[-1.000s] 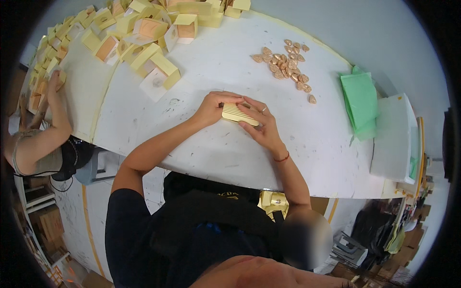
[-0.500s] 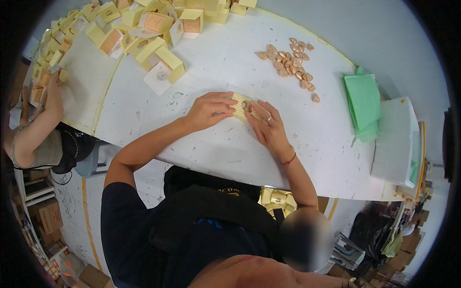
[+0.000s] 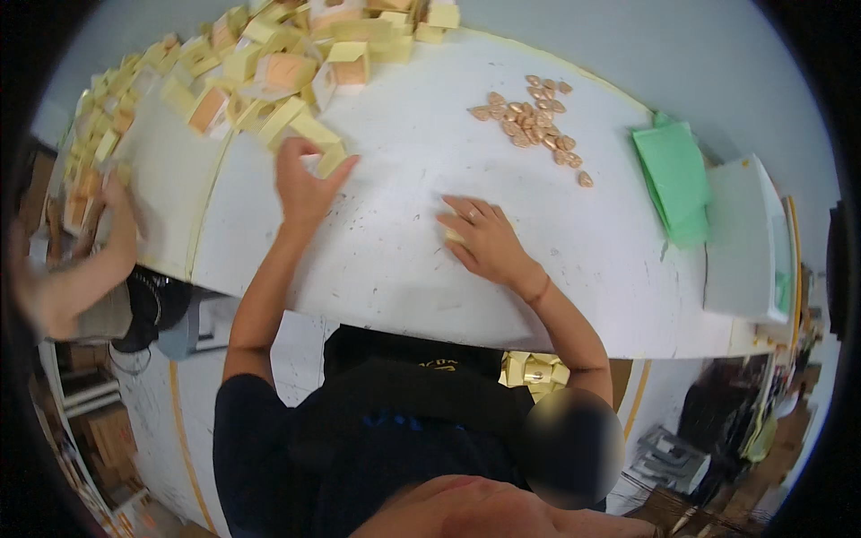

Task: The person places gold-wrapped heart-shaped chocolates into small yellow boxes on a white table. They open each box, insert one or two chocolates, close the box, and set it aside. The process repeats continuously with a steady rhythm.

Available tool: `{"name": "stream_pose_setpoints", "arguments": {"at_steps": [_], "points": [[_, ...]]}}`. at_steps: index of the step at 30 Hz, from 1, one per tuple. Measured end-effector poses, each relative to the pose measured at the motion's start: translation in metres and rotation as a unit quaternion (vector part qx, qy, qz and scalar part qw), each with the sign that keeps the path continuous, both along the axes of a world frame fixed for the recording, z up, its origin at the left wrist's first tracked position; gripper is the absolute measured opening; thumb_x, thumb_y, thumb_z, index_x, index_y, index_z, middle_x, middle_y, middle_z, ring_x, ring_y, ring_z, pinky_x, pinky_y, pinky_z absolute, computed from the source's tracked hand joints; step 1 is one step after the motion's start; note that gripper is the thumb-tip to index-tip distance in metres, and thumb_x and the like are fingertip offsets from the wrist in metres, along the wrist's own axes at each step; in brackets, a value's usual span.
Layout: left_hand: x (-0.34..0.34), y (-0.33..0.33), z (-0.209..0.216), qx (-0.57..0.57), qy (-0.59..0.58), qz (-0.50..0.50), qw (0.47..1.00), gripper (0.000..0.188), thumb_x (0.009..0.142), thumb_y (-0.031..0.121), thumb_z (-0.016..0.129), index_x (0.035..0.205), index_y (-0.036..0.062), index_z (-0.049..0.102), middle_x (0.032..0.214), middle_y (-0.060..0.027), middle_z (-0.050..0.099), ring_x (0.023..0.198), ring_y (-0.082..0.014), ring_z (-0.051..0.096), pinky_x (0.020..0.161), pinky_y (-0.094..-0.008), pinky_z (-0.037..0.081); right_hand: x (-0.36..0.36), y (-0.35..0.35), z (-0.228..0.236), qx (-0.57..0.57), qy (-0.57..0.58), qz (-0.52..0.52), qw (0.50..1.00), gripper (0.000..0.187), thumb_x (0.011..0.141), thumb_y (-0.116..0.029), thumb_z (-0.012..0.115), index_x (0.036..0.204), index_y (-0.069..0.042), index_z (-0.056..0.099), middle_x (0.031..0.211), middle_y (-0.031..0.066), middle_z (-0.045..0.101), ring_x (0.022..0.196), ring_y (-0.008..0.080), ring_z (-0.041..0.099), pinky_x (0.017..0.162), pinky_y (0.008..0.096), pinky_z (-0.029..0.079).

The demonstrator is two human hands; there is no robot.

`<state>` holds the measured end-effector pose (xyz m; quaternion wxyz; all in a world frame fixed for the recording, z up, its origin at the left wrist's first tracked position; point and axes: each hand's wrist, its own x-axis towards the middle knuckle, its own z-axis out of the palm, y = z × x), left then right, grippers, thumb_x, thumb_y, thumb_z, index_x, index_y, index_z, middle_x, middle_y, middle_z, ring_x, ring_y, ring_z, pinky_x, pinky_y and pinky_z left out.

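My left hand [image 3: 305,184] reaches to the near edge of the box pile. Its thumb and fingers are spread around the near end of an open pale yellow box [image 3: 330,160], whose white flap is mostly covered by the hand. Whether the fingers press on the box is hard to tell. At mid-table my right hand [image 3: 484,238] bends its fingers over a small pale yellow striped piece [image 3: 455,235], mostly hidden beneath them. Several copper-coloured, heart-like pieces [image 3: 538,121] lie loose beyond the right hand.
Many pale yellow boxes [image 3: 242,63] are heaped at the back left. A green bag [image 3: 673,184] and a white foam box [image 3: 744,242] stand at the right. More yellow boxes [image 3: 538,372] sit below the table's edge. At far left, a co-worker's arm [image 3: 99,269] reaches over boxes.
My left hand has left the striped piece and moved left and away to the open box. My right hand stays with the piece, now more covered. The view has shifted slightly.
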<state>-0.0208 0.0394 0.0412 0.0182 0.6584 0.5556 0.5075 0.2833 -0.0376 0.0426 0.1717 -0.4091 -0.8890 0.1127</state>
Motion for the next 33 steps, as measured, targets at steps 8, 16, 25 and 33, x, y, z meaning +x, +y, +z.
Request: {"name": "stream_pose_setpoints", "arguments": {"at_steps": [8, 16, 25, 33], "points": [[-0.021, 0.039, -0.043, -0.129, -0.076, -0.045, 0.988, 0.045, 0.077, 0.026, 0.084, 0.096, 0.0028, 0.051, 0.078, -0.0084, 0.063, 0.069, -0.0219, 0.061, 0.066, -0.0358, 0.05, 0.092, -0.016, 0.046, -0.001, 0.075, -0.191, 0.979, 0.014, 0.083, -0.015, 0.076, 0.095, -0.007, 0.073, 0.095, 0.0112, 0.071, 0.097, 0.0336, 0.063, 0.098, 0.0424, 0.047], [0.041, 0.008, 0.006, -0.092, 0.227, -0.35, 0.904, 0.01, 0.074, -0.002, 0.066, 0.076, 0.0077, 0.065, 0.087, -0.0063, 0.065, 0.093, -0.025, 0.061, 0.099, -0.0394, 0.045, 0.1, 0.146, -0.049, 0.135, -0.007, -0.262, 0.956, 0.024, 0.088, -0.008, 0.065, 0.111, -0.006, 0.069, 0.108, 0.0135, 0.067, 0.104, 0.0344, 0.059, 0.09, 0.0433, 0.049], [0.059, -0.059, 0.013, 0.13, 0.322, -0.369, 0.862, 0.022, 0.067, 0.005, 0.067, 0.088, 0.0118, 0.064, 0.101, -0.0036, 0.059, 0.107, -0.0222, 0.057, 0.113, -0.045, 0.033, 0.013, -0.005, 0.043, -0.012, 0.325, -0.131, 0.937, 0.019, 0.093, -0.005, 0.063, 0.112, -0.004, 0.063, 0.09, 0.0115, 0.069, 0.075, 0.0235, 0.066, 0.064, 0.0302, 0.052], [0.038, -0.05, -0.005, -0.302, 0.019, -0.528, 0.794, 0.12, 0.063, 0.037, 0.092, 0.154, 0.0089, 0.019, 0.157, -0.0166, 0.028, 0.143, -0.0349, 0.028, 0.117, -0.045, 0.026, -0.016, -0.041, 0.07, 0.035, 0.375, -0.137, 0.916, 0.016, 0.093, 0.0, 0.064, 0.108, 0.0, 0.059, 0.095, 0.0124, 0.067, 0.075, 0.0199, 0.067, 0.066, 0.0294, 0.055]]}}
